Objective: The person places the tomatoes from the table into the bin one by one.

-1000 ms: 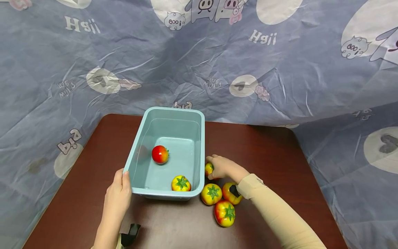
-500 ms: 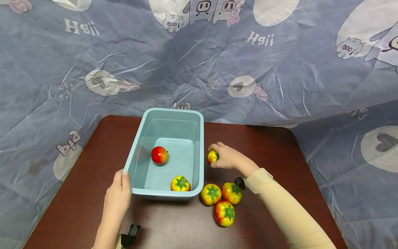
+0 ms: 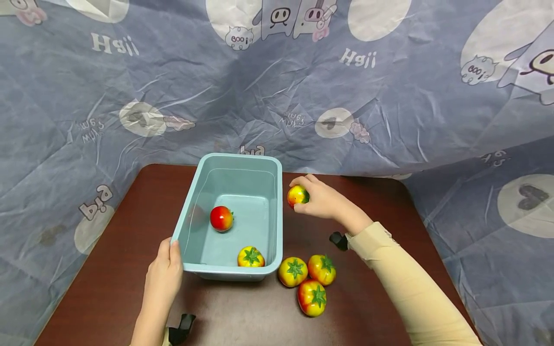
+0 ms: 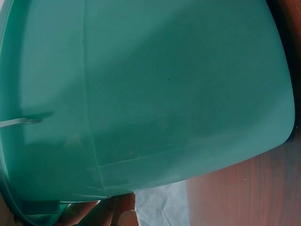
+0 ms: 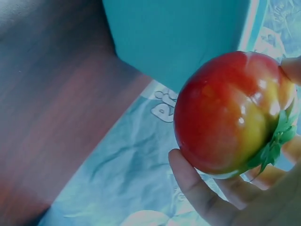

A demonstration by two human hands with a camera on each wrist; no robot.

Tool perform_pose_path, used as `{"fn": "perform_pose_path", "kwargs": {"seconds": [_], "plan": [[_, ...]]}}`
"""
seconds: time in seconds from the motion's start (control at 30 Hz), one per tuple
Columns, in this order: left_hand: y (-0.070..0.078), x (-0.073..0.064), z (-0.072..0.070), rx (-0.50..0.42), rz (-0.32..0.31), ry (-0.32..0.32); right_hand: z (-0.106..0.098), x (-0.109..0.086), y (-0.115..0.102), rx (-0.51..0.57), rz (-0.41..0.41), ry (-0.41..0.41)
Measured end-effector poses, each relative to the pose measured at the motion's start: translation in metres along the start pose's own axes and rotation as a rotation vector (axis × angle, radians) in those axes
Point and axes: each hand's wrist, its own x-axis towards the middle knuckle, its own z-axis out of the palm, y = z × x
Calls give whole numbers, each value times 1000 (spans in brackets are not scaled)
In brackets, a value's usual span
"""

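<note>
Three red-and-yellow tomatoes (image 3: 312,298) with green calyxes sit clustered at the near side of the dark brown wooden table (image 3: 242,312), the leftmost just beside the near right corner of the blue-green tub (image 3: 280,226). I have a broad stretch of wood from them to the table's right edge, crossed by the beige right sleeve (image 3: 407,278), and a narrower strip left of the tub.

I have the left hand (image 3: 164,269) gripping the tub's rim at its near left corner. Inside the tub, a yellow tomato (image 3: 251,257) lies by the near wall and a redder tomato (image 3: 221,218) farther back, left of centre; floor space stretches beyond both.

Farther off, I have the right hand (image 3: 322,199) grasping a held tomato (image 3: 297,196), fingers curled round it, just right of the tub's far right rim. The head view shows only a slim gap there. Close behind runs the table's far edge, with a wrinkled blue-grey printed sheet (image 3: 242,77) rising past it, so I read little room that way.
</note>
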Motion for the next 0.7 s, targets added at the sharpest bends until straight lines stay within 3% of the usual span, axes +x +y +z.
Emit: {"fn": "perform_pose_path", "kwargs": {"seconds": [0.23,0.7], "plan": [[0,-1,0,2,-2,1,-9,2,-17,-6,-33,16],[1,-1,0,1,6,5,-4,11,-56,0,-148,-35]]}}
